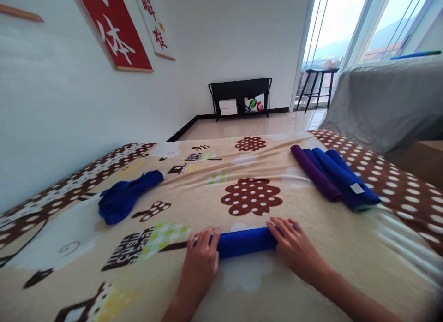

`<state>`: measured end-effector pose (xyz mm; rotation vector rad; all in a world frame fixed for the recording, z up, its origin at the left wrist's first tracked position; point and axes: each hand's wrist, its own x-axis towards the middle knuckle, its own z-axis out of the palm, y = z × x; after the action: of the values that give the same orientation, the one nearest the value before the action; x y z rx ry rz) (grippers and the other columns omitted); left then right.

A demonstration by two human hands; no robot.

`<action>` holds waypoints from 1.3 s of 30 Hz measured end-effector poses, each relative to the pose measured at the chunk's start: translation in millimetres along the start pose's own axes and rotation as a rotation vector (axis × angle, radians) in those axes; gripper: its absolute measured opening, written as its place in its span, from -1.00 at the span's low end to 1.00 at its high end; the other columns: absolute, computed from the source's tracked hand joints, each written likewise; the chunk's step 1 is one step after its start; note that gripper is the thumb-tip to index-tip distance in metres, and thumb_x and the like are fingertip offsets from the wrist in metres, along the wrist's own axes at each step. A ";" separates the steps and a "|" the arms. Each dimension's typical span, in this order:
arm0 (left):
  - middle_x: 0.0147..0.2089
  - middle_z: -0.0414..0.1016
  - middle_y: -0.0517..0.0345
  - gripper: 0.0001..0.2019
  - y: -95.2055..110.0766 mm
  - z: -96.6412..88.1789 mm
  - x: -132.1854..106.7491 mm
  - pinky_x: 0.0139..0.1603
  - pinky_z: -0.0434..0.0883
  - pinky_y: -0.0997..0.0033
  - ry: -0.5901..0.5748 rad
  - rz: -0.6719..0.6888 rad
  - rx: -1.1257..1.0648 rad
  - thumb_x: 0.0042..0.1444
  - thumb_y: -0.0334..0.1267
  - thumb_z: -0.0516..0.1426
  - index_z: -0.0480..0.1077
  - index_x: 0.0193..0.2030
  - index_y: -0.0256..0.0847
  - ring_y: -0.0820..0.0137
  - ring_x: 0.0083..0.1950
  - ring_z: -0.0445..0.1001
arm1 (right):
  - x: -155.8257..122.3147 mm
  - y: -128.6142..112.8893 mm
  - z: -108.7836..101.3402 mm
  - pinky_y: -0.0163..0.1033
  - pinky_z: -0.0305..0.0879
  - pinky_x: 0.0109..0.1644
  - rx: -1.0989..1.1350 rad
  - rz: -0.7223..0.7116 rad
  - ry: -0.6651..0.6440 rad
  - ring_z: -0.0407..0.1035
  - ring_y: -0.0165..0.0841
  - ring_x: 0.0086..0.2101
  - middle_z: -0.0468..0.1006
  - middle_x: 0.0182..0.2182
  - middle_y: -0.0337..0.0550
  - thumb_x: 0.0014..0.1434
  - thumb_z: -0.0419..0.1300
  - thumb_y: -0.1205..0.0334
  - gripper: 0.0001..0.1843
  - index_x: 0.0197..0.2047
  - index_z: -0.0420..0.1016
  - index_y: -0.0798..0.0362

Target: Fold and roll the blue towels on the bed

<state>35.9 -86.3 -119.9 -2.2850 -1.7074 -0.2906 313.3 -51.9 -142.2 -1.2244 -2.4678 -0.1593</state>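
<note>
A blue cloth rolled into a tight tube (246, 241) lies across the patterned blanket (214, 183) just in front of me. My left hand (202, 259) rests on the roll's left end with its fingers curled over it. My right hand (294, 246) covers the right end, fingers pressed onto the cloth. Both hands grip the roll from above.
A crumpled blue cloth (126, 196) lies at the left of the bed. Three rolled cloths, one purple (314, 173) and two blue (342, 176), lie side by side at the right. A wall runs along the left; a grey-covered sofa (384, 100) stands at the right.
</note>
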 end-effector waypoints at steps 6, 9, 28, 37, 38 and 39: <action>0.44 0.14 0.04 -0.34 6.4 13.5 1.5 0.34 0.14 0.12 -0.061 0.279 -0.102 0.26 -0.26 0.05 -0.08 0.46 -0.10 0.22 0.39 0.18 | 6.0 -2.4 15.8 0.04 0.06 0.32 0.075 -0.178 -0.098 -0.01 -0.22 0.34 0.06 0.38 -0.11 0.30 0.02 0.29 -0.30 0.45 -0.07 -0.04; 0.43 0.15 0.03 -0.35 -22.3 21.9 -7.2 0.31 0.16 0.07 -0.063 0.208 -0.072 0.30 -0.09 0.04 -0.10 0.46 -0.04 0.19 0.38 0.20 | -3.1 29.4 14.4 0.08 0.07 0.32 0.090 -0.132 -0.144 -0.01 -0.23 0.34 0.02 0.39 -0.12 0.35 0.02 0.20 -0.31 0.46 -0.14 -0.10; 0.03 0.52 0.03 -0.58 -67.1 -5.1 6.9 0.09 0.39 0.21 -0.185 0.166 -0.382 0.20 0.01 0.16 0.40 0.14 -0.08 0.20 0.04 0.47 | 35.1 87.9 -86.9 -0.16 0.38 0.01 0.343 -0.059 -0.077 0.45 -0.29 -0.10 0.56 -0.08 -0.11 0.19 0.24 0.08 -0.59 0.09 0.43 0.00; -0.05 0.55 0.07 -0.59 73.4 -27.3 18.6 0.22 0.19 0.01 -0.370 -0.001 -0.957 -0.10 -0.14 0.38 0.49 -0.08 -0.15 0.11 0.02 0.41 | 94.1 3.5 -270.2 -0.32 0.29 -0.24 0.419 -0.317 0.015 0.39 -0.44 -0.33 0.54 -0.28 -0.29 0.06 0.31 0.06 -0.64 -0.07 0.48 -0.04; -0.01 0.54 0.06 -0.56 86.8 -21.5 17.0 0.22 0.17 -0.02 -0.350 -0.020 -0.968 -0.15 -0.17 0.40 0.49 -0.07 -0.14 0.08 0.06 0.40 | 93.8 -6.2 -272.9 -0.32 0.28 -0.23 0.397 -0.363 -0.023 0.38 -0.45 -0.33 0.54 -0.30 -0.29 0.06 0.31 0.08 -0.66 -0.09 0.49 -0.03; 0.01 0.53 0.06 -0.53 97.5 -15.1 14.8 0.22 0.17 -0.03 -0.335 -0.027 -0.983 -0.17 -0.18 0.41 0.49 -0.06 -0.12 0.07 0.07 0.39 | 92.4 -13.3 -273.1 -0.32 0.27 -0.22 0.381 -0.396 -0.064 0.37 -0.46 -0.33 0.52 -0.32 -0.30 0.05 0.30 0.10 -0.69 -0.12 0.50 -0.02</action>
<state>133.6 -104.0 -110.5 -3.1141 -2.0417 -0.9843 329.7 -63.7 145.7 -0.5885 -2.6093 0.2407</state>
